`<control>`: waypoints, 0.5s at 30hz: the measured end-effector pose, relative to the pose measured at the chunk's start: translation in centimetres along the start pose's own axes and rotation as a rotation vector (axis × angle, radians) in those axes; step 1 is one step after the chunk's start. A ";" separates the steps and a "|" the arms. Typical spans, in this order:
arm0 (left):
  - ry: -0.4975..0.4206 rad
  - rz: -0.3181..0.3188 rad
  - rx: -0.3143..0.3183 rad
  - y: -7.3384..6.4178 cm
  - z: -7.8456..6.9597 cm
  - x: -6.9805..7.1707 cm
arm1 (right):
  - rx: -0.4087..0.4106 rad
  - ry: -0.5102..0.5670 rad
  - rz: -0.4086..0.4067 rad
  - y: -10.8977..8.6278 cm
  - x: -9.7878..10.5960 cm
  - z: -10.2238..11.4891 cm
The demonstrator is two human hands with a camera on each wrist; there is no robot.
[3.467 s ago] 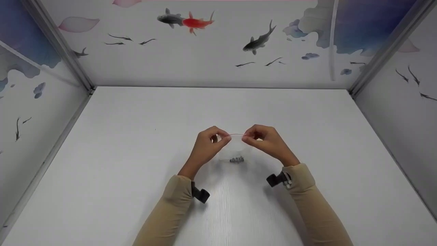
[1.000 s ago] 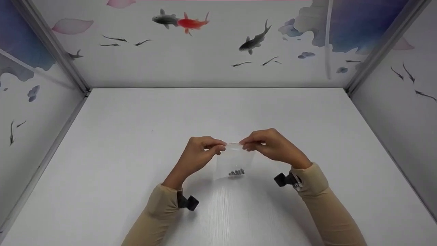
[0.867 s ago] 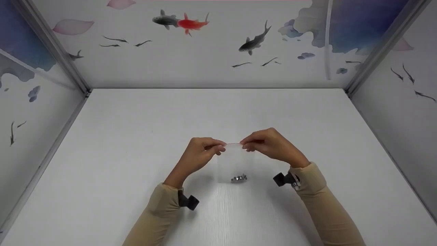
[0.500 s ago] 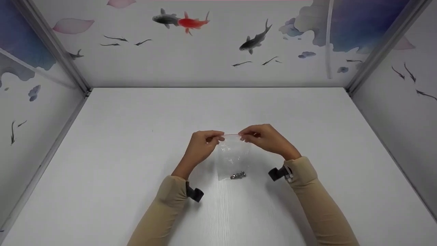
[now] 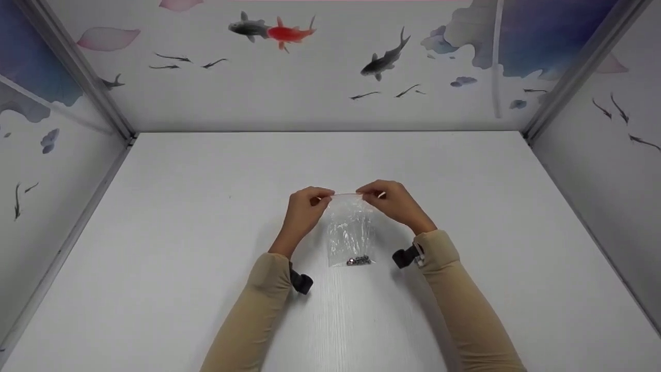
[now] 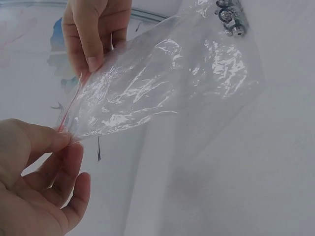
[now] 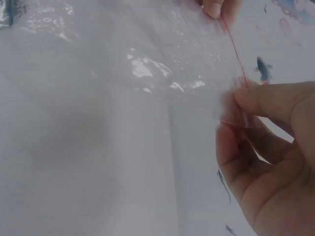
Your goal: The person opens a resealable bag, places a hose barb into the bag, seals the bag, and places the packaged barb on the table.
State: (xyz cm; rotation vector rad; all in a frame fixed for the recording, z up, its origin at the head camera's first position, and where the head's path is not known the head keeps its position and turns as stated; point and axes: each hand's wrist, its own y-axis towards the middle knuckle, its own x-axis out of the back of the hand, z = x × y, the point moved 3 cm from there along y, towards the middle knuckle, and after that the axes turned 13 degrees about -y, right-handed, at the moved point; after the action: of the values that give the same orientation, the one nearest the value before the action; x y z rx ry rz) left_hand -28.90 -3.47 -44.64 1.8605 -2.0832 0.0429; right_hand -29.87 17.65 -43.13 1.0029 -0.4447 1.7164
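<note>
A clear zip bag (image 5: 351, 227) with a red line along its top edge hangs between my two hands. Small shiny metal parts (image 5: 358, 260), perhaps nuts, lie gathered in its bottom; the left wrist view shows several of these metal parts (image 6: 229, 17) with round openings. My left hand (image 5: 304, 209) pinches the left end of the red-lined edge between thumb and forefinger. At the other end of that edge, my right hand (image 5: 395, 204) pinches the plastic the same way. In the right wrist view the thumb (image 7: 261, 101) presses on the bag right by the red line.
A white table (image 5: 206, 165) lies under both arms. Behind it stands a white panel (image 5: 310, 103) printed with fish, and side panels rise at left and right. Black wrist cameras (image 5: 301, 282) sit at both cuffs.
Both hands have moved a little away from the body, and the bag spreads out more visibly below them. Earlier the bag's top edge was nearer; the metal parts stay at its bottom.
</note>
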 end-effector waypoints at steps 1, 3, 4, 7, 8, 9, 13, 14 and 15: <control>0.001 -0.012 0.014 0.1 0.1 0.0 | -0.014 -0.005 -0.014 0.1 -0.1 -0.1; -0.002 -0.033 0.039 0.3 0.2 0.0 | -0.049 -0.009 -0.033 0.4 -0.3 -0.3; -0.002 -0.043 0.052 0.4 0.3 0.0 | -0.065 -0.010 -0.041 0.5 -0.4 -0.3; 0.001 -0.062 0.083 0.7 0.6 -0.1 | -0.105 -0.026 -0.052 0.7 -0.7 -0.5; 0.003 -0.064 0.090 0.8 0.7 -0.2 | -0.113 -0.033 -0.054 0.8 -0.9 -0.6; 0.006 -0.065 0.099 0.9 0.9 -0.2 | -0.120 -0.036 -0.056 0.8 -1.0 -0.7; 0.015 -0.062 0.129 1.1 1.4 -0.3 | -0.139 -0.030 -0.057 1.1 -1.5 -1.0; 0.016 -0.061 0.137 1.1 1.5 -0.3 | -0.145 -0.027 -0.056 1.1 -1.6 -1.1; 0.017 -0.058 0.144 1.1 1.6 -0.4 | -0.150 -0.022 -0.055 1.2 -1.7 -1.2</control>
State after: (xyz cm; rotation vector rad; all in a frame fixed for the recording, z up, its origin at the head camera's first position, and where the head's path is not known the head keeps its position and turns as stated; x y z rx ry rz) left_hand -30.32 -3.40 -46.06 1.9955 -2.0618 0.1994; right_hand -31.25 17.06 -44.96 0.9180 -0.5473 1.5996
